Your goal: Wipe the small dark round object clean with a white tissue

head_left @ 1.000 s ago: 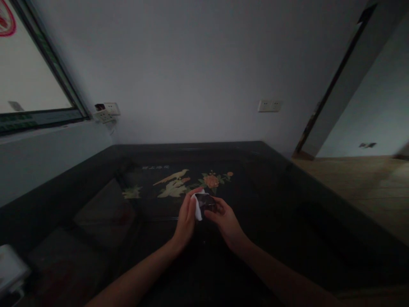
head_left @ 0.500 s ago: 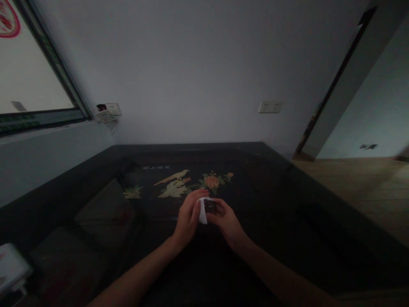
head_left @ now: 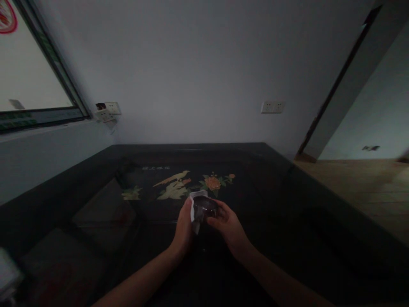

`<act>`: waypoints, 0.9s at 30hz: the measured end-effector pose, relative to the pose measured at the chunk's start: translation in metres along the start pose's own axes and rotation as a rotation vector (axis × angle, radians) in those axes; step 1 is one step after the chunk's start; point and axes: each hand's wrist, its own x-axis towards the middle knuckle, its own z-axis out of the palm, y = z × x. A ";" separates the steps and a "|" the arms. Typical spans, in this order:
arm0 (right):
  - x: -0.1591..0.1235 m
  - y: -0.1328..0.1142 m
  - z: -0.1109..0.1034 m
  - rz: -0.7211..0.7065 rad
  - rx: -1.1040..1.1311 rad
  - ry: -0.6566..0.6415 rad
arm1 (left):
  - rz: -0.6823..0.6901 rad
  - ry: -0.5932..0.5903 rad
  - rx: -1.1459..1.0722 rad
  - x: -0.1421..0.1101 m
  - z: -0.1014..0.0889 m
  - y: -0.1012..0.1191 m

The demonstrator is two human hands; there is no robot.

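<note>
Both hands meet over the middle of a black lacquered table (head_left: pixel 275 200). My left hand (head_left: pixel 183 228) is closed on a white cloth (head_left: pixel 194 211) and presses it against a small dark rounded object (head_left: pixel 206 207). My right hand (head_left: pixel 226 226) grips that dark object from the right, fingers curled around it. The room is dim and I cannot make out what the object is. Just beyond the hands, the tabletop carries a painted bird and flower design (head_left: pixel 185 185).
A white wall with sockets (head_left: pixel 271 106) stands behind the table. A window (head_left: pixel 28 76) is at the left, with more sockets (head_left: pixel 107 111) beside it. A doorway and wooden floor (head_left: pixel 361 187) lie to the right. A white object (head_left: pixel 8 273) sits at the lower left edge.
The left hand has slid the white cloth from the object's top round to its left side. The dark object has tilted, showing more of its rounded surface. The hands stay in place.
</note>
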 end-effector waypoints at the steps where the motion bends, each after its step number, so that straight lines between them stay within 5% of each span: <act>1: 0.000 -0.001 0.000 0.006 -0.003 -0.002 | 0.102 -0.037 0.110 -0.001 -0.002 0.002; 6: 0.003 0.004 -0.003 0.006 0.001 -0.043 | 0.689 -0.298 0.723 0.003 -0.014 0.007; 11: 0.006 0.010 -0.005 0.005 -0.004 -0.005 | 0.820 -0.404 0.905 0.007 -0.016 0.008; 14: 0.005 0.008 -0.004 0.010 0.001 0.009 | 0.683 -0.335 0.751 0.005 -0.013 0.009; 22: 0.001 0.003 -0.002 0.019 0.038 -0.033 | 0.011 -0.124 0.060 0.006 -0.002 0.008; 27: 0.001 0.005 -0.001 -0.004 0.012 -0.027 | -0.156 -0.027 -0.157 0.006 0.002 0.002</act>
